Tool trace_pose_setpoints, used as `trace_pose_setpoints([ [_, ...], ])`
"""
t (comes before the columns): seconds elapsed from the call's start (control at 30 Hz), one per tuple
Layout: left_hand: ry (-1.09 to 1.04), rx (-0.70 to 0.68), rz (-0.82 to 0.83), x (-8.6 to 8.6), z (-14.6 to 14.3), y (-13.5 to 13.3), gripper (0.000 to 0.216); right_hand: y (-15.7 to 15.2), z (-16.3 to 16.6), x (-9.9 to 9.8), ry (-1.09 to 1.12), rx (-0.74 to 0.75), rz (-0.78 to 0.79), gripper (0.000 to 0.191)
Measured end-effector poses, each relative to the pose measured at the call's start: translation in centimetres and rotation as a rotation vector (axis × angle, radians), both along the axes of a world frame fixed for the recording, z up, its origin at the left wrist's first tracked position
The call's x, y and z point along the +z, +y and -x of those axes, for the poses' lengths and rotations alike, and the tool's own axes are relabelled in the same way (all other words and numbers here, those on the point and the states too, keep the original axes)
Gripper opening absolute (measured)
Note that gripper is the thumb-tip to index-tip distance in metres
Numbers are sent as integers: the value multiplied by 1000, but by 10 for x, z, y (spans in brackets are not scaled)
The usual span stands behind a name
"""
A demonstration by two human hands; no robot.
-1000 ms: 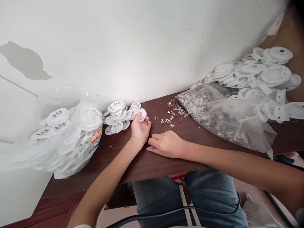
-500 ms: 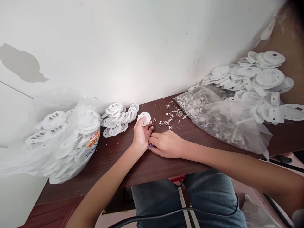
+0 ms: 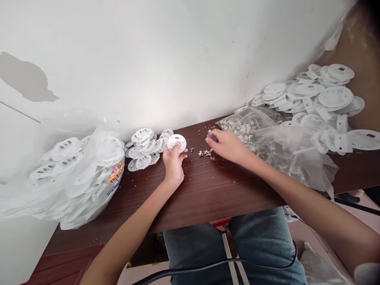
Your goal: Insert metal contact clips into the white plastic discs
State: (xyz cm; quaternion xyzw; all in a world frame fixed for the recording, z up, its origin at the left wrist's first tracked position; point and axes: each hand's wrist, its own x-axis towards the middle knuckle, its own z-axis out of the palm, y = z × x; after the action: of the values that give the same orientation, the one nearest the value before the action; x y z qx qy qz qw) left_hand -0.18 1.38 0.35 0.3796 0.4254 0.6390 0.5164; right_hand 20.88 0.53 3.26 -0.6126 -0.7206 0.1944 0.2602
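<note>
Over the brown wood-grain desk [image 3: 204, 194], head view: two bare hands, apart from each other.
Left hand [image 3: 173, 162]: thumb on the face, other fingers mostly behind, clamped on a round white plastic disc [image 3: 182, 141].
White disc: raised, toward the desk's far edge, just beside a pile of white slotted discs [image 3: 143, 144]; being round, it has no long axis. Its face tilts up toward the person; its dark slot, near the far rim, runs roughly along the desk's length.
Right hand [image 3: 227, 146]: fingers together, seemingly clamped on a small purple piece [image 3: 213, 137]; which way that points, I cannot tell.
Between the hands: the disc lies left of the right fingers; small silvery metal pieces [image 3: 204, 153] lie just below those fingers, toward the desk's front edge, in no common direction, nearer the right hand.
Desk's right end: a translucent plastic bag [image 3: 267, 152] of small pieces.
Desk's left end: a clear plastic bag [image 3: 78, 202] of white discs.
</note>
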Motion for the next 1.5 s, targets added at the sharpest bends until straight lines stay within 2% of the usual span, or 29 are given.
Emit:
trace_pose_setpoints([
  [0.13,70,-3,-97,5,0,-2,25,21,-37,2,-219,-149,6,24],
  [0.2,97,1,-117,8,-2,-7,25,24,-46,3,-247,-165,55,25],
  [0.47,151,-77,-138,18,-8,-21,29,24,-45,3,-309,-145,62,16],
  [0.6,210,-82,-168,12,-2,-9,28,22,-41,0,-366,-158,79,22],
  [0.8,233,-71,-78,-5,9,14,20,19,-34,0,-418,-177,91,28],
  [0.97,253,-69,-55,-9,10,17,21,18,-30,3,-430,-193,117,27],
  [1.13,414,-117,-114,-10,10,15,26,20,-33,1,-366,-199,97,18],
  [1.23,540,-155,-155,-11,12,16,30,26,-43,-2,-232,-120,31,11],
  [1.3,659,-174,-227,-11,16,17,29,31,-51,-4,-131,-56,-29,10],
  [1.37,852,-184,-386,-9,20,17,23,33,-55,-6,-49,-29,-69,11],
  [1.5,1233,-305,-915,-9,29,16,18,30,-50,-6,94,-10,-103,12],
])
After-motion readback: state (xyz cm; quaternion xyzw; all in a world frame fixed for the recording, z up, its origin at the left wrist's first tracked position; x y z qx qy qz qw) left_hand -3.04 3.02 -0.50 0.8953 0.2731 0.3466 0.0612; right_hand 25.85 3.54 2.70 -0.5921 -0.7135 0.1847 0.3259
